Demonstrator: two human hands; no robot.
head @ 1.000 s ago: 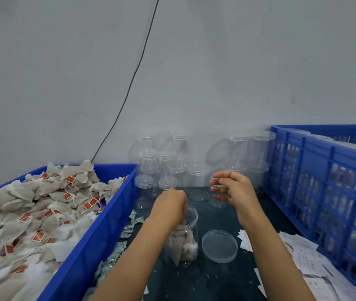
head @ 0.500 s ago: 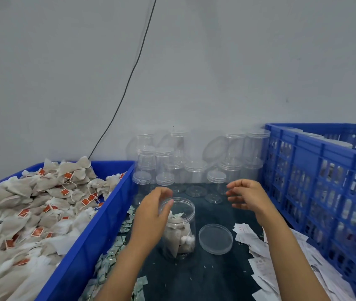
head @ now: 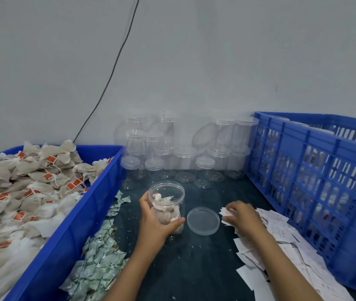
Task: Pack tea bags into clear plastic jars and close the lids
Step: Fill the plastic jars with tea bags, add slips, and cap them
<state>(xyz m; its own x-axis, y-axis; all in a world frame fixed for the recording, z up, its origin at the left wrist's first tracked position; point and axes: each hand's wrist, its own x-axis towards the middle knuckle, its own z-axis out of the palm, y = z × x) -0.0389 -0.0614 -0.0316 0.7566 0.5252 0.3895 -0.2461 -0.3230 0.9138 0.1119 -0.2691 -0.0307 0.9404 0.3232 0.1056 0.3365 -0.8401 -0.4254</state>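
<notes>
A clear plastic jar [head: 168,195] stands open on the dark table, partly filled with tea bags. My left hand [head: 154,221] wraps around its lower body. Its clear round lid [head: 203,220] lies flat on the table just right of the jar. My right hand [head: 241,215] rests palm down on a heap of white paper slips [head: 281,231], fingers curled on the top slips; whether it grips one is unclear. A blue bin [head: 86,213] at the left holds a big pile of tea bags [head: 20,192] with orange tags.
Several empty clear jars with lids [head: 183,157] are stacked against the grey wall at the back. A blue slatted crate [head: 316,181] stands at the right. Small greenish sachets [head: 99,261] lie scattered beside the bin. A black cable [head: 112,70] runs down the wall.
My left hand came out of the jar's mouth and took hold of its side. My right hand dropped from mid-air onto the paper slips at the right.
</notes>
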